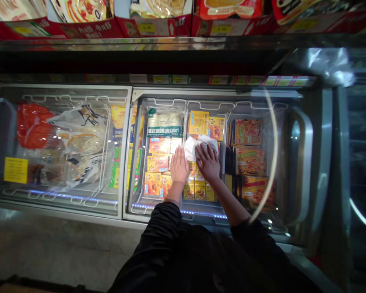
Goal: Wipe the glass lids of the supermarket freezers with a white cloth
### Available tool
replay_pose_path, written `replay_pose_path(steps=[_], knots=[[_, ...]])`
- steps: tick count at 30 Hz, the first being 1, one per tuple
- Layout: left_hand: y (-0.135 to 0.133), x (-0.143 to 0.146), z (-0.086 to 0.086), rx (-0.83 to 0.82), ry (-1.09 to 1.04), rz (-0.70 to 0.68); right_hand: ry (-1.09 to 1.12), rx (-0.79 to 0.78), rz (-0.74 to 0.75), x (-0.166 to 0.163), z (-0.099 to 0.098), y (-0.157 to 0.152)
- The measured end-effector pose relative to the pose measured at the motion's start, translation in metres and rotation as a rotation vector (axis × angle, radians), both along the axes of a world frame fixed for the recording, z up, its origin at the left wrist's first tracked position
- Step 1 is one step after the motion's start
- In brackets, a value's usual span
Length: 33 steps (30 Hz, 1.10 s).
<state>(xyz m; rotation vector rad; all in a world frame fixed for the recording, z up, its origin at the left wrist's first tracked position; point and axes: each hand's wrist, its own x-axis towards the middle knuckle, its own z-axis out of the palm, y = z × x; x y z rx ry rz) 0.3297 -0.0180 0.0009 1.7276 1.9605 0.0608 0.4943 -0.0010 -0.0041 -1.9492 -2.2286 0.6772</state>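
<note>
Over the right-hand half of a chest freezer, my right hand [208, 161] presses a crumpled white cloth [191, 147] against the glass lid [207, 208]. Parts of the cloth stick out to the left of the fingers and above them. My left hand [179, 166] lies flat, fingers stretched out, just left of the cloth and holding nothing. Under the hands, wire baskets hold yellow egg tart boxes [157, 164] and a green-and-white bag of tart shells [165, 123]. The palm side of each hand is hidden.
Left of the lid's frame [127, 152] are bagged frozen foods [84, 140] and a yellow label [16, 170]. Boxes of pizza-like food [249, 160] fill the right basket. A curved handle [303, 167] stands at the right. Above runs a shelf edge [158, 43] with packaged food.
</note>
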Motion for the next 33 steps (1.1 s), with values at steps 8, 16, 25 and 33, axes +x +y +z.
replay_pose_path(steps=[8, 16, 25, 33], knots=[[-0.002, -0.002, -0.001, 0.016, 0.033, -0.006, 0.032, 0.017, 0.163, 0.033, -0.003, 0.059], [-0.003, 0.000, -0.002, 0.033, 0.032, 0.002, -0.035, -0.007, -0.066, 0.054, 0.002, -0.014], [0.002, 0.004, 0.006, -0.001, 0.064, -0.005, 0.071, -0.026, 0.271, 0.060, 0.004, 0.054], [0.003, 0.046, 0.004, 0.005, 0.007, -0.051, -0.007, 0.087, -0.123, 0.102, -0.007, 0.009]])
